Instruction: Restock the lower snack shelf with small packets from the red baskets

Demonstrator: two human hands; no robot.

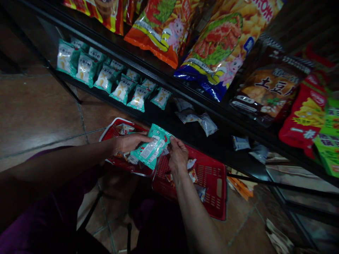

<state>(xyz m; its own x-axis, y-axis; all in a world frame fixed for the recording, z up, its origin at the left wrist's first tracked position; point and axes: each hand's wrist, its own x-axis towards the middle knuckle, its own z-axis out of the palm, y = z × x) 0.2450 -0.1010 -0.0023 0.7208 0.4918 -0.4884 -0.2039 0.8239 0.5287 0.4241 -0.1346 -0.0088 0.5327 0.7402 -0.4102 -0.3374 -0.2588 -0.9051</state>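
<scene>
A teal snack bag [152,148], its printed label side up, is held between my two hands above a pair of red baskets. My left hand [129,142] grips its left side, thumb on top. At its upper right edge, my right hand [178,151] pinches the corner with closed fingers. Beneath my left hand sits the left red basket [112,127], with several small wrapped packets inside. Under my right forearm lies the right red basket [212,169], also holding a few small packets [192,171]. The forearms and the bag hide part of both baskets.
Similar teal snack bags [123,88] stand in rows on the lower black shelf [159,120]. Small pale packets [208,123] lie farther right on it. Large chip bags [212,46] fill the upper shelf, overhanging its edge. Tiled floor [47,116] shows at left.
</scene>
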